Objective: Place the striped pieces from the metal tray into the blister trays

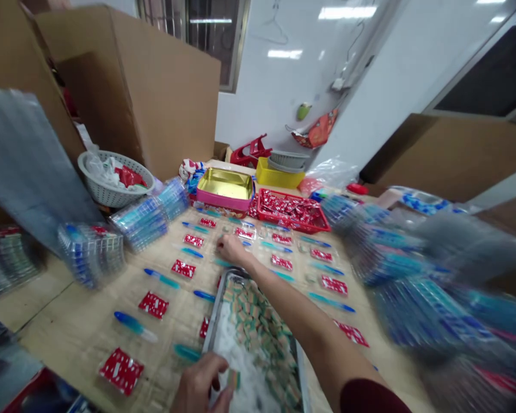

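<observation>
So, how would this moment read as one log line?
left hand: pinching striped piece; right hand: beyond metal tray, near red packet, grip unclear

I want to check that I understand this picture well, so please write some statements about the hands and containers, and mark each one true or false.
1. The left hand holds a striped cube over the metal tray. True.
2. More cubes lie in the metal tray. True.
3. The right hand is inside the metal tray. False: it is past the tray's far end.
4. The red basket holds many red packets. True.
5. The yellow bin stands left of the pink tin. False: in the picture it is to the right.
</observation>
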`<state>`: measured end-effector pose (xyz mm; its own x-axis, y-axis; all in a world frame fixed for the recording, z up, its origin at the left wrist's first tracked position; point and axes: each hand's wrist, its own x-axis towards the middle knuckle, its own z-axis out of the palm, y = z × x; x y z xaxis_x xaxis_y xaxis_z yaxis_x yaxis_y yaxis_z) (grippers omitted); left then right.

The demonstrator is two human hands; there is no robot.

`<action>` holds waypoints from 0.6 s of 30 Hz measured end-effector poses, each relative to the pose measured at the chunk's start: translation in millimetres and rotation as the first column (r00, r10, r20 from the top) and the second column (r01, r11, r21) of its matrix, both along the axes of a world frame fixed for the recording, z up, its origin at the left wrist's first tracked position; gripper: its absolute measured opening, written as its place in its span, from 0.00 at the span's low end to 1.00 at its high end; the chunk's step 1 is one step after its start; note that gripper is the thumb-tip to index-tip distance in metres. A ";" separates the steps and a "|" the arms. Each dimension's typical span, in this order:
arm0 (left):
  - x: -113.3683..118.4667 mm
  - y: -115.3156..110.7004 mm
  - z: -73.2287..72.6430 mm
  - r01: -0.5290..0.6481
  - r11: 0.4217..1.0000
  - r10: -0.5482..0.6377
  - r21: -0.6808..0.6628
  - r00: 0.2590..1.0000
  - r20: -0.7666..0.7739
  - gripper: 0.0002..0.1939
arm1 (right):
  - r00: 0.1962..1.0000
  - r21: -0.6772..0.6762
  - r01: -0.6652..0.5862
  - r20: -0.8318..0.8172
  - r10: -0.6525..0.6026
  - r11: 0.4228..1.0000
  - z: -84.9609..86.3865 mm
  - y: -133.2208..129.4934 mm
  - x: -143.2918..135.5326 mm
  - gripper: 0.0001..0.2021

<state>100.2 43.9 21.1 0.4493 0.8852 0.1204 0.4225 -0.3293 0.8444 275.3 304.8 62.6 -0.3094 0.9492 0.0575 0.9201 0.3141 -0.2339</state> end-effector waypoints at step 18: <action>42.3 32.3 23.3 0.001 0.988 0.045 0.157 0.957 -0.286 0.11 | 0.978 0.075 -0.089 -0.182 0.101 0.993 12.2 -240.1 46.5 0.07</action>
<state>142.5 76.2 44.4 0.4657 0.8762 0.1243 0.6487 -0.4335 0.6255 321.8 64.8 74.8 -0.3761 0.9082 0.1835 0.8280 0.4183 -0.3735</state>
